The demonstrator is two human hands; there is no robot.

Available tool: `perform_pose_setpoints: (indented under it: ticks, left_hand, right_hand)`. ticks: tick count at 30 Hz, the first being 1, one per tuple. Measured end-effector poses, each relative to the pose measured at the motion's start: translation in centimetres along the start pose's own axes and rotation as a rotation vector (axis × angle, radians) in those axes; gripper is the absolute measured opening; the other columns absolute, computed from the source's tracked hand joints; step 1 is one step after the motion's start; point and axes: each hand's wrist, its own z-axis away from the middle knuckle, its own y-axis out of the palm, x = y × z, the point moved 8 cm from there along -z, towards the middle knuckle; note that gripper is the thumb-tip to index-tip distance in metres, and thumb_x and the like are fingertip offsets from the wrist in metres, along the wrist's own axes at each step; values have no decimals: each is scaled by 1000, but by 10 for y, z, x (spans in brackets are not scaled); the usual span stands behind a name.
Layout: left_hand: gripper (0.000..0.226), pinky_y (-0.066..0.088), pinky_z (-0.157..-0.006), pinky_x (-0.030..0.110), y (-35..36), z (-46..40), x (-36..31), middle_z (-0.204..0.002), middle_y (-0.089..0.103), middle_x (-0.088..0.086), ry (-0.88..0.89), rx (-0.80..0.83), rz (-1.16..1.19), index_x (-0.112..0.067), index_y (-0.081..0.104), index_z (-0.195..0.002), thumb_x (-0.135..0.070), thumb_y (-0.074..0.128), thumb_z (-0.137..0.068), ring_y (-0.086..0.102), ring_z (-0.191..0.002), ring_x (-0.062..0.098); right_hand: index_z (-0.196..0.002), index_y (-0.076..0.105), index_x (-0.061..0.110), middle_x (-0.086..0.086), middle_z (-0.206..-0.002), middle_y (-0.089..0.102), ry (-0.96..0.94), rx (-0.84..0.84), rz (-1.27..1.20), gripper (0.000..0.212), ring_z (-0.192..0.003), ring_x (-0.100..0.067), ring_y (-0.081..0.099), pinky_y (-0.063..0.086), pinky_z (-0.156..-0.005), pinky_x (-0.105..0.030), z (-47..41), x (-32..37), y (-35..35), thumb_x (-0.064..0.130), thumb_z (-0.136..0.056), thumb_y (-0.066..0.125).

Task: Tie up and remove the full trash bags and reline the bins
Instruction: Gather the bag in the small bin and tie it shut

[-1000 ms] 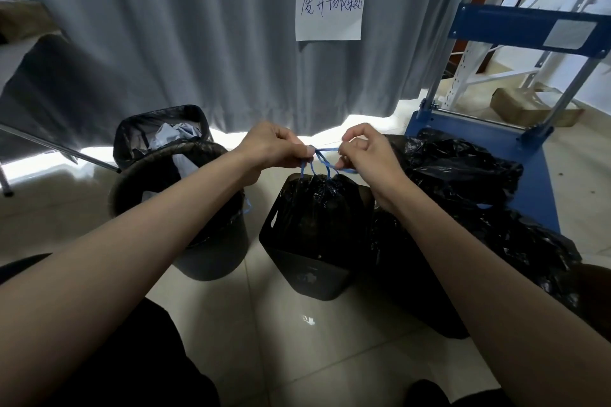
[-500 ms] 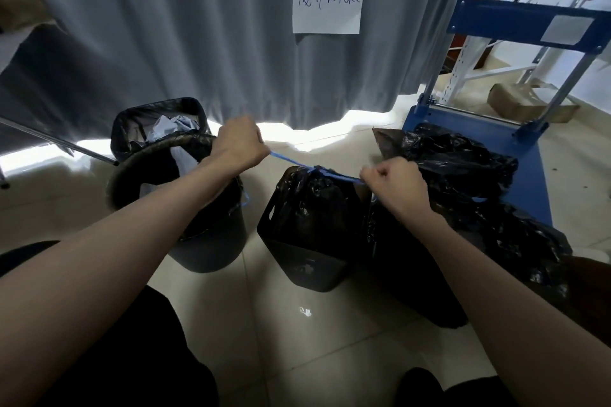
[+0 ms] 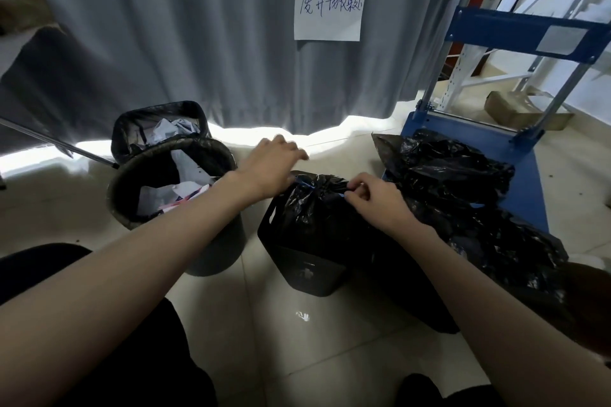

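A full black trash bag (image 3: 314, 208) sits in a small square black bin (image 3: 307, 271) on the floor, its neck gathered by a blue drawstring (image 3: 305, 181). My right hand (image 3: 373, 201) pinches the drawstring at the bag's neck. My left hand (image 3: 271, 168) hovers blurred just left of and above the neck, fingers extended; whether it holds string is unclear. Left of it stands a round grey bin (image 3: 205, 241) lined in black and filled with paper. Behind that is another black-lined bin (image 3: 158, 122) with paper.
Several filled black bags (image 3: 446, 172) lie on a blue platform cart (image 3: 515, 155) at right. A grey curtain (image 3: 165, 26) with a paper sign (image 3: 329, 8) hangs behind. A cardboard box (image 3: 522, 109) lies far right. My dark-clothed knees sit at the bottom edge.
The hands pulled the drawstring apart, then came back in to the bag's neck. The left hand now moves over the knot and the right has dropped onto the neck.
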Motion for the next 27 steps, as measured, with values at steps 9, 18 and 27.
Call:
perform_pose_setpoints:
  ticks: [9,18,27]
  left_hand:
    - [24,40,-87,35,21,-3,-15,-104,67,8,29,105,56,-17,64,-112,-19,57,-89,55,-107,28]
    - [8,54,-75,36,-16,-13,5,-87,69,4,-154,-56,309,-20,75,-84,-27,74,-81,63,-84,26]
    - [13,36,-74,32,-10,-7,-8,-94,67,7,-192,-45,-99,-19,72,-94,-25,65,-85,61,-91,27]
  right_hand:
    - [-99,48,9,-15,-93,58,62,195,45,13,-89,-33,54,44,-76,-40,-12,12,27,17,-96,58]
    - [-85,67,8,-13,-88,67,-1,54,112,29,-84,-32,62,53,-77,-40,-26,34,2,27,-99,50]
    - [-53,30,16,-3,-55,35,4,205,249,43,-56,-23,33,24,-46,-27,-26,37,13,15,-89,53]
